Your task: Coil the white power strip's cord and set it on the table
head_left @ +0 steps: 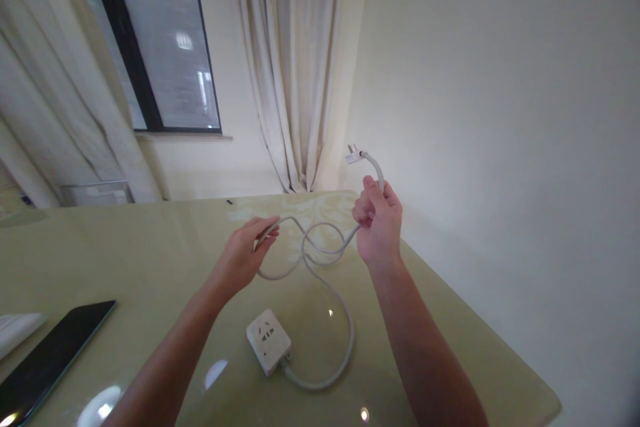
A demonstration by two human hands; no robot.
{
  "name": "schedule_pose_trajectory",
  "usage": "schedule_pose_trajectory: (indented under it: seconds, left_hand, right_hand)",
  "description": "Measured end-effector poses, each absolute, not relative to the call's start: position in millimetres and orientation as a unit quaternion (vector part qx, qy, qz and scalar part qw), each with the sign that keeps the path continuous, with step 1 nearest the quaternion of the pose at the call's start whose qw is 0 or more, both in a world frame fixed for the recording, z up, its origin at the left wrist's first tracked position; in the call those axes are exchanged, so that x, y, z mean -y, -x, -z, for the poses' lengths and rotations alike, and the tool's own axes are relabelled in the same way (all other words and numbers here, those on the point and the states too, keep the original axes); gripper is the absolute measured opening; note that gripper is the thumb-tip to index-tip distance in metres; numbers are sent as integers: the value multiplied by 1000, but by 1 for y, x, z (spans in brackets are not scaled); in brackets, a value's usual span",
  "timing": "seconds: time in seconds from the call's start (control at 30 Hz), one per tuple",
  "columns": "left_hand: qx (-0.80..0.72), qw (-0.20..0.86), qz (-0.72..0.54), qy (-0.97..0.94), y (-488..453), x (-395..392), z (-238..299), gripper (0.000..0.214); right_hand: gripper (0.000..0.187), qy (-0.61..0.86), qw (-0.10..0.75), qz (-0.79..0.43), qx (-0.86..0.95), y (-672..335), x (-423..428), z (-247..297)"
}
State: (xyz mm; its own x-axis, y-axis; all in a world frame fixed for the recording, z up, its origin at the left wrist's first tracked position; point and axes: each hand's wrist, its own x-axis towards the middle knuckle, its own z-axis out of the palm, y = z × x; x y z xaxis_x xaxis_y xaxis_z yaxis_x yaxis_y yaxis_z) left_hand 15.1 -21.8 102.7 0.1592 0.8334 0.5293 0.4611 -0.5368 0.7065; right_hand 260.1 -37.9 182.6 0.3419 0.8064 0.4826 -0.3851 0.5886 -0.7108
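A white extension cord [349, 320] runs in loose loops between my hands and down to its socket block [269, 340], which lies on the table. My right hand [379, 221] is closed round the cord near the plug end, raised above the far right part of the table. From its fist the cord bends up and over to the left, so the white plug [354, 155] points left with its prongs showing. My left hand [249, 243] holds a loop of the same cord between thumb and fingers, lower and to the left.
The glossy pale green table [165, 267] has its right edge along a plain wall [500, 113]. A black tablet-like device [55, 353] and a white object [19, 330] lie at the left. Behind are curtains [295, 67] and a dark-framed window [165, 33].
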Motion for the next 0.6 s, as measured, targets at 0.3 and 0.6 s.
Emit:
schedule_pose_trajectory:
  seconds: [0.3, 0.6]
  left_hand:
    - [-356, 429, -686, -468, -34, 21, -94, 42]
    - [-468, 440, -603, -474, -20, 2, -58, 59]
  right_hand:
    - [52, 205, 789, -395, 424, -257, 43, -186]
    - [55, 181, 766, -406, 464, -246, 51, -183]
